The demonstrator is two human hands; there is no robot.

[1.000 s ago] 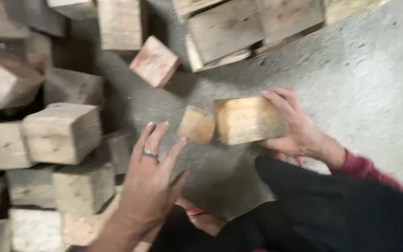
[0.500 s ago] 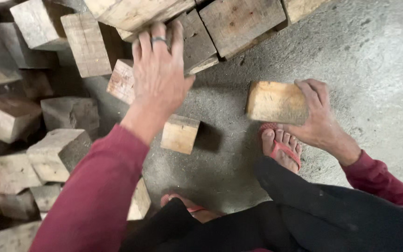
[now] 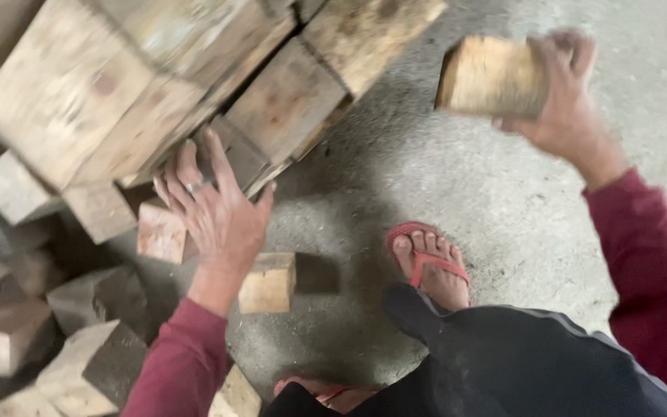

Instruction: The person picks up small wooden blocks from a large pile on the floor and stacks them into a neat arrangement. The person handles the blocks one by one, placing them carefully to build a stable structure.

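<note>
My right hand (image 3: 573,104) grips a pale rectangular wooden block (image 3: 492,77) and holds it up in the air at the upper right, blurred. My left hand (image 3: 214,205), with a ring on one finger, is spread flat with fingers apart against the low edge of a stack of large wooden blocks (image 3: 187,85). It holds nothing. A small square block (image 3: 162,232) lies just left of that hand, and another small block (image 3: 268,283) sits on the floor by my wrist. Both sleeves are dark red.
Loose wooden blocks (image 3: 32,316) lie heaped along the left side. The floor (image 3: 519,201) is grey concrete. My foot in a red sandal (image 3: 430,259) stands at centre right, with my dark trouser leg (image 3: 519,355) below it.
My right hand has lifted the pale block off the floor and up to the right. My left hand stayed spread on the stacked blocks while the view moved closer.
</note>
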